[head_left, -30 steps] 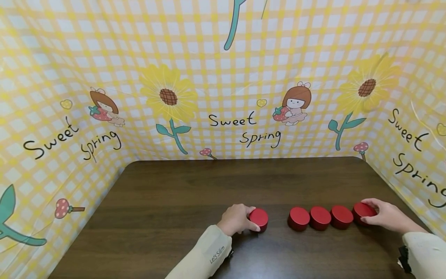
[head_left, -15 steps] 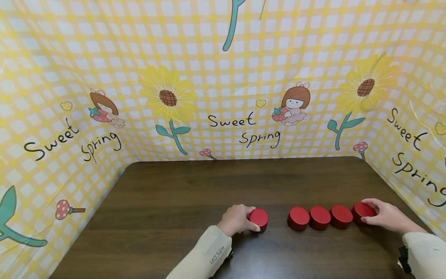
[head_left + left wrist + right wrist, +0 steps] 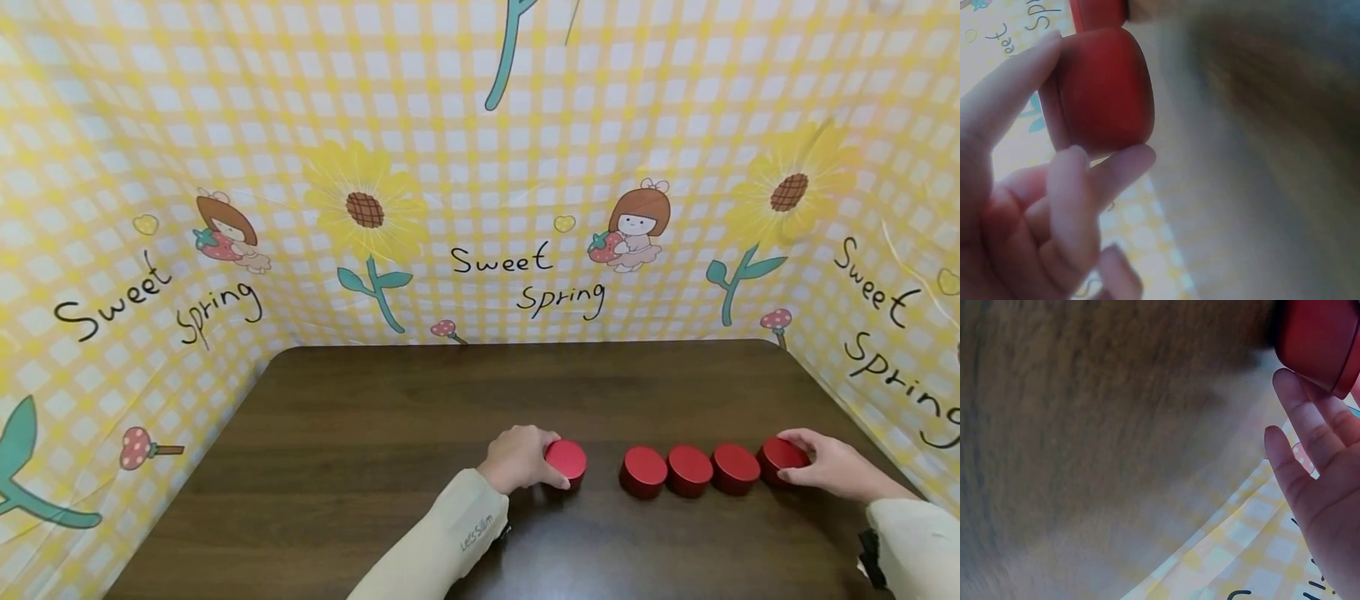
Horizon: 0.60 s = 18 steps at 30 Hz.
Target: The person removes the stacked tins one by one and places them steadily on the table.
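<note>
My left hand [image 3: 521, 458] pinches a round red lidded tin [image 3: 567, 462] between thumb and fingers. This tin appears slightly raised off the table. In the left wrist view, the same tin [image 3: 1107, 94] shows a lid seam, with fingertips [image 3: 1141, 156] under its side. To the right, three matching tins [image 3: 643, 472] stand in a row, apart from the held one. At the row's right end another red tin [image 3: 780, 461] is gripped by my right hand [image 3: 836, 467]. The right wrist view shows that tin [image 3: 1319, 344] only partly, two fingers spread away below it.
A dark wooden table [image 3: 337, 517] with rounded far corners lies under everything. Yellow checked cloth [image 3: 480, 167] with printed flowers, figures and lettering encloses its back and both sides.
My left hand has moved slightly to the right and upward with its tin, narrowing the gap to the row. The right hand and the other tins have stayed in place.
</note>
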Available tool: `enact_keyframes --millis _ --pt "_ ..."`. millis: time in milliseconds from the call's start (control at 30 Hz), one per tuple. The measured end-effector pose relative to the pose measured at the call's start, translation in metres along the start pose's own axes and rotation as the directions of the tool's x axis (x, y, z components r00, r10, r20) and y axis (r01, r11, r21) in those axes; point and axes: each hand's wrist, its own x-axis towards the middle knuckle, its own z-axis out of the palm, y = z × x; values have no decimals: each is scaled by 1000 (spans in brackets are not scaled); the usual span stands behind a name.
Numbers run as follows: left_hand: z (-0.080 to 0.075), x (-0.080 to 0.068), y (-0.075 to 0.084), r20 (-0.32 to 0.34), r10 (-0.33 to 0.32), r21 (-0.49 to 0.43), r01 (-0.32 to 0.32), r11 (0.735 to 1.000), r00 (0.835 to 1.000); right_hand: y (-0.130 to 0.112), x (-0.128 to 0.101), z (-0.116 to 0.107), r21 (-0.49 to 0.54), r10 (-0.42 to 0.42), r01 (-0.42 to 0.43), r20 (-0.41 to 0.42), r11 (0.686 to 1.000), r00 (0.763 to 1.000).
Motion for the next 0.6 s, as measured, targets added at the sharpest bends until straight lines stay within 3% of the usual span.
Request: enact_keyframes --millis 267,600 --pt "-3 5 6 -27 -11 -60 9 998 1000 -1 0 -1 11 8 -8 10 1000 1000" --pt "4 15 5 -50 29 9 -29 1000 998 -3 -1 -2 -32 -11 11 1 999 1000"
